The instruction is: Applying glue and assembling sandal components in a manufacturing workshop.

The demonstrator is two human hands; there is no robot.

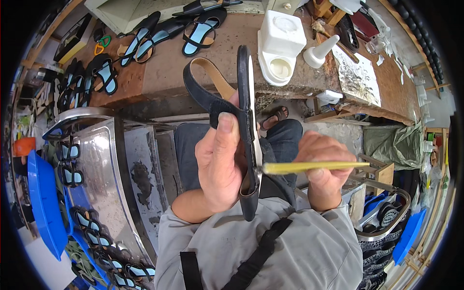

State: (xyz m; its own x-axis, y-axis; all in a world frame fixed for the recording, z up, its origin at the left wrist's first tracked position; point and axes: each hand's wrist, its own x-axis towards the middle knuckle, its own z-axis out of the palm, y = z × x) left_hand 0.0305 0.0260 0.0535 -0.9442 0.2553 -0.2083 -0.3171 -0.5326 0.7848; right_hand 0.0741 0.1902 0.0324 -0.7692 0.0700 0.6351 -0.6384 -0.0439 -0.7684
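Observation:
My left hand (217, 166) grips a black sandal (245, 101) upright on its edge, toe end pointing away from me. The sandal's broad strap with tan lining loops out to the left, and its pale sole faces right. In my right hand (325, 169) is a brush with a flat yellow handle (299, 167), held level between thumb and fingers. Its small, dark tip meets the sole near the heel end; the bristles are too small to make out clearly.
On the worn bench (164, 72) stand a white glue pot (284, 31) with a round opening and a white cone-shaped piece (321, 51). Several black sandals with light-blue insoles (198, 35) lie at the back left. Metal-framed racks and blue trays (46, 203) flank me.

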